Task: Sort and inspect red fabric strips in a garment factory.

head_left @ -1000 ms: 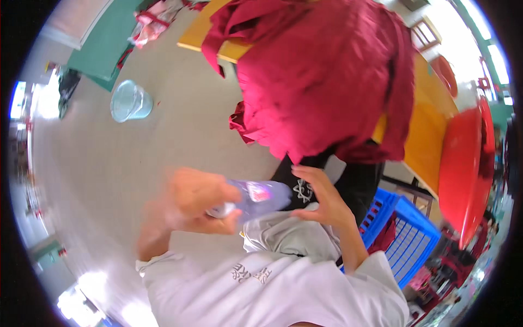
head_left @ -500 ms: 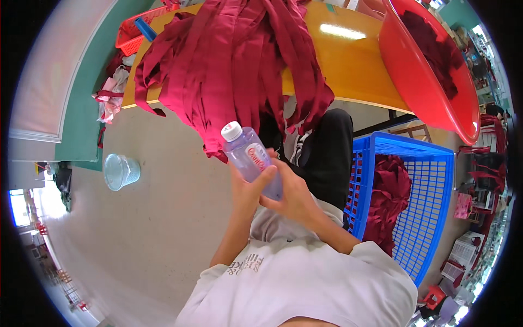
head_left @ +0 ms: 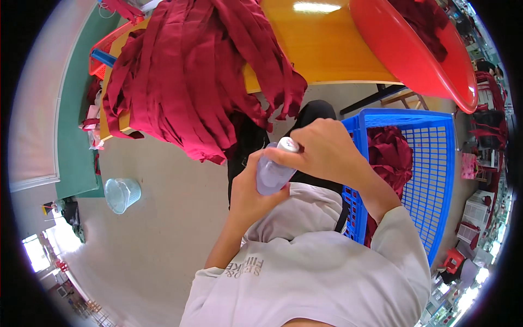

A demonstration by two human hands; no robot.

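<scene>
A clear plastic bottle (head_left: 271,174) with a white cap (head_left: 288,144) is held in front of my lap, tilted so its cap points up and to the right. Wrapped round the bottle's body is my left hand (head_left: 249,193). My right hand (head_left: 324,150) grips the white cap between thumb and curled fingers. Beyond the bottle, a heap of dark red fabric strips (head_left: 188,76) hangs over the near edge of the yellow table (head_left: 310,52).
To my right stands a blue plastic crate (head_left: 430,180) with crumpled red fabric (head_left: 389,155) inside. A large red basin (head_left: 403,49) leans at the table's right. On the floor at left is a pale blue bin (head_left: 122,195); a red basket (head_left: 101,54) sits behind the heap.
My right hand has moved from the bottle's body up to its cap. The bottle has turned from leaning left to leaning right. The view has shifted slightly.
</scene>
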